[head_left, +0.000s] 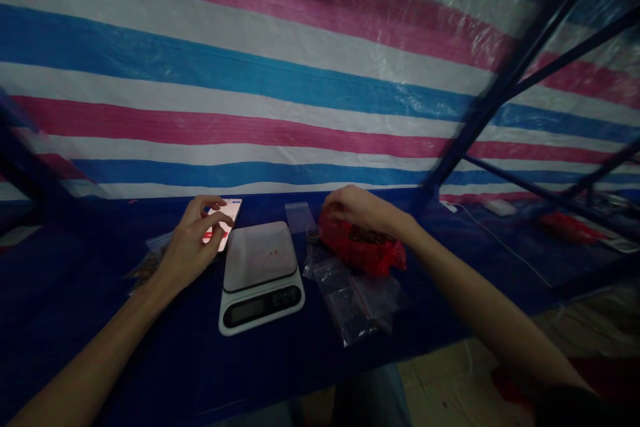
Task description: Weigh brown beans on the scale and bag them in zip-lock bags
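- Red bag (345, 247) is lying right of the scale (261, 260), seemingly for reach.
- Your right hand (354, 205) is covering its edge, closure hidden.
- Your left hand (195, 237) is arching over the phone (231, 207), fingers apart, perhaps tapping.

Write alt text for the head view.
A person's left hand is over a lit phone, the right hand at a red bag. Between them, a scale bears tiny specks; clear bags lie by the red one.
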### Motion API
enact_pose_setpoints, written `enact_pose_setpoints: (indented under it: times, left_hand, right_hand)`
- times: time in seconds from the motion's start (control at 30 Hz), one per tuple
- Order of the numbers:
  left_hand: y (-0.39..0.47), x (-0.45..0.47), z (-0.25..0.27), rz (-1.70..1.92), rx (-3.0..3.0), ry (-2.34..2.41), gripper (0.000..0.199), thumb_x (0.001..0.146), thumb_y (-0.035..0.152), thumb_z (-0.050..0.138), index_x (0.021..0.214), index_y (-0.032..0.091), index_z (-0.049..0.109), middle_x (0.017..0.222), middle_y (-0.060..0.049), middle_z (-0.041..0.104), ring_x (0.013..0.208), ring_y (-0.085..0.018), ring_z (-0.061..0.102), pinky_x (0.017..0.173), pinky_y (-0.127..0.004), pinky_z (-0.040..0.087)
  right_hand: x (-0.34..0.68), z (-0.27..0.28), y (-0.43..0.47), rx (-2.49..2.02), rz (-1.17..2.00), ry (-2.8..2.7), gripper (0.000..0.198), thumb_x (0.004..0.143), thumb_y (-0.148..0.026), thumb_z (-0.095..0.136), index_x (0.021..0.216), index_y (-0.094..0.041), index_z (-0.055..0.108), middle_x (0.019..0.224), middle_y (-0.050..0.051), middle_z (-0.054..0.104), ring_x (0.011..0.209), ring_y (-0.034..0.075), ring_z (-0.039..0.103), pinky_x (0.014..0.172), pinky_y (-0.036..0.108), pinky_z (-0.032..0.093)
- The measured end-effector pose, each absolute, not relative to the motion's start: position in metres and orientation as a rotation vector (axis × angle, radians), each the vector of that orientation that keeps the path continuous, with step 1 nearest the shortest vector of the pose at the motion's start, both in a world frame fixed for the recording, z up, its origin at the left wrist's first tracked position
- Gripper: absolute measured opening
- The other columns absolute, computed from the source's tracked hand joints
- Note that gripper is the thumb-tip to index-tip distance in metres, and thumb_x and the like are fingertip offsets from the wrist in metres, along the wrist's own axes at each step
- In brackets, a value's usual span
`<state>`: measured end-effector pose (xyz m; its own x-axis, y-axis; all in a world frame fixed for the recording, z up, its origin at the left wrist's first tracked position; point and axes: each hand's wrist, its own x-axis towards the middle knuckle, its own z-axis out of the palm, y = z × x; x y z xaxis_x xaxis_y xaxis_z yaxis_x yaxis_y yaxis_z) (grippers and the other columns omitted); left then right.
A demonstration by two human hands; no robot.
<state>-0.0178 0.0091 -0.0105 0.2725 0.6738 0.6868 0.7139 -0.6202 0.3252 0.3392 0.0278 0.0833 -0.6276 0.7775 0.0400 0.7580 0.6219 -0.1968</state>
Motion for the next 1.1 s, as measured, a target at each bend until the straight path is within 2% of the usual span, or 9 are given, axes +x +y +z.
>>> enact_pose_setpoints:
  times: [0.07,0.2,0.33,0.47,0.67,0.77,0.87,0.97,1.1]
  left_hand:
    - [0.011,-0.019,-0.011,-1.299,-2.464,-1.337,0.022,0.089,0.015,0.048,0.085,0.023,0.068,0.123,-0.009,0.055,0.115,-0.026,0.057,0.091,-0.043,0.052]
    - [0.013,-0.021,-0.012,-1.302,-2.461,-1.302,0.02,0.089,0.018,0.049,0.086,0.025,0.068,0.122,-0.008,0.055,0.113,-0.027,0.057,0.09,-0.046,0.052]
    - [0.012,-0.02,-0.011,-1.294,-2.451,-1.311,0.018,0.089,0.02,0.05,0.087,0.027,0.067,0.121,-0.007,0.056,0.11,-0.028,0.058,0.089,-0.047,0.053]
    - [0.01,-0.02,-0.008,-1.286,-2.437,-1.329,0.018,0.09,0.021,0.048,0.089,0.026,0.065,0.123,-0.006,0.053,0.112,-0.028,0.057,0.091,-0.05,0.053]
    - [0.011,-0.023,-0.007,-1.287,-2.413,-1.363,0.018,0.089,0.021,0.05,0.087,0.027,0.067,0.122,-0.007,0.052,0.113,-0.03,0.059,0.095,-0.053,0.051]
    - [0.013,-0.023,-0.01,-1.276,-2.426,-1.358,0.02,0.09,0.019,0.049,0.087,0.027,0.067,0.123,-0.007,0.052,0.114,-0.029,0.058,0.094,-0.051,0.052]
    - [0.014,-0.022,-0.011,-1.272,-2.448,-1.348,0.021,0.091,0.018,0.049,0.087,0.026,0.067,0.123,-0.008,0.053,0.112,-0.028,0.059,0.09,-0.05,0.053]
    - [0.011,-0.019,-0.01,-1.285,-2.458,-1.337,0.02,0.089,0.018,0.05,0.085,0.026,0.068,0.123,-0.008,0.054,0.111,-0.028,0.059,0.088,-0.049,0.054]
    - [0.008,-0.016,-0.008,-1.3,-2.465,-1.311,0.02,0.09,0.018,0.05,0.086,0.026,0.067,0.124,-0.007,0.054,0.111,-0.027,0.06,0.09,-0.049,0.054]
  right_hand:
    - [0.373,0.087,0.024,-1.448,0.23,-2.655,0.018,0.086,-0.011,0.061,0.096,-0.014,0.076,0.092,0.008,0.075,0.08,0.018,0.064,0.071,0.027,0.043]
    - [0.433,0.077,0.018,-1.754,0.463,-2.692,0.022,0.079,-0.014,0.072,0.101,-0.017,0.076,0.093,0.007,0.076,0.079,0.02,0.067,0.067,0.026,0.045]
    - [0.452,0.05,0.01,-1.762,0.522,-2.764,0.03,0.079,-0.015,0.072,0.108,-0.018,0.073,0.101,0.007,0.074,0.089,0.022,0.068,0.073,0.026,0.048]
    - [0.444,0.038,0.007,-1.724,0.464,-2.748,0.024,0.082,-0.011,0.064,0.103,-0.016,0.072,0.1,0.008,0.073,0.089,0.019,0.066,0.077,0.026,0.046]
    - [0.432,0.046,0.019,-1.75,0.642,-2.738,0.026,0.075,0.001,0.054,0.089,-0.016,0.068,0.073,0.001,0.067,0.062,0.012,0.061,0.054,0.02,0.039]
    - [0.431,0.055,0.028,-1.733,0.721,-2.733,0.032,0.072,0.005,0.051,0.092,-0.015,0.068,0.074,0.001,0.068,0.061,0.012,0.061,0.053,0.02,0.039]
    - [0.426,0.07,0.028,-1.626,0.661,-2.737,0.025,0.075,0.001,0.054,0.088,-0.014,0.069,0.074,0.002,0.069,0.063,0.013,0.059,0.056,0.022,0.039]
    - [0.403,0.086,0.022,-1.374,0.445,-2.73,0.014,0.084,-0.007,0.057,0.086,-0.014,0.068,0.078,0.003,0.069,0.068,0.013,0.058,0.063,0.024,0.04]
    - [0.351,0.084,0.017,-1.19,0.277,-2.783,0.013,0.088,-0.01,0.058,0.09,-0.015,0.071,0.087,0.005,0.071,0.077,0.015,0.06,0.069,0.026,0.038]
